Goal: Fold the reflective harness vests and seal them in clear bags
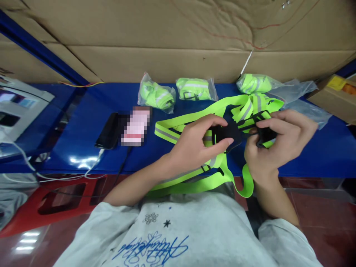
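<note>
A neon yellow-green reflective strap vest (178, 120) with grey stripes lies loosely bunched on the blue table, and some straps hang over the front edge. My left hand (191, 142) is closed on a flat black piece (229, 135) among the straps, its thumb and fingers at opposite edges. Close by on the right, my right hand (283, 139) pinches a black plastic buckle (264, 135) on the vest. Its fingers partly cover the buckle, so whether its halves are joined cannot be seen.
Bagged green strap bundles, left (157, 95), middle (194, 89) and right (254, 83), line the table's back. Clear plastic bags (300, 92) lie near a cardboard box (333, 96). Left are a black phone (108, 130), a lit, blurred phone (136, 126) and cables (93, 167).
</note>
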Available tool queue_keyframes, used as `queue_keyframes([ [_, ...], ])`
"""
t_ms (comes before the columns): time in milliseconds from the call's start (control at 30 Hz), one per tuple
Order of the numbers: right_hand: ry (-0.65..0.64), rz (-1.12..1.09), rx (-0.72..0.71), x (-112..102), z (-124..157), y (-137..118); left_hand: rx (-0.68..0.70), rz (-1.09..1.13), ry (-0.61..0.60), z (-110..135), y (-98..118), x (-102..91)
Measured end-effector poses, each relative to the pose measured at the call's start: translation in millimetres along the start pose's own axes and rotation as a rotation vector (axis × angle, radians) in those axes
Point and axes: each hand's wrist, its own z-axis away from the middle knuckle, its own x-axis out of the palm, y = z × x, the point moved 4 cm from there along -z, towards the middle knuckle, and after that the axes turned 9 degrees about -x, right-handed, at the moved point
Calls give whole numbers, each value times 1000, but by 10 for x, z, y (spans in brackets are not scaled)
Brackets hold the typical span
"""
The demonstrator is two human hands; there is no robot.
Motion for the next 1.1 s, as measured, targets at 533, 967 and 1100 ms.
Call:
queue_keyframes([
  [533,-501,-714,18,47,-100,115,-8,153,-251,-152,-52,-306],
  [967,-880,-1289,213,627,-335,190,-279,709,-317,-567,-356,-367],
  [1100,-883,-1434,355,766,-191,142,-366,776,-338,-586,-516,-322],
])
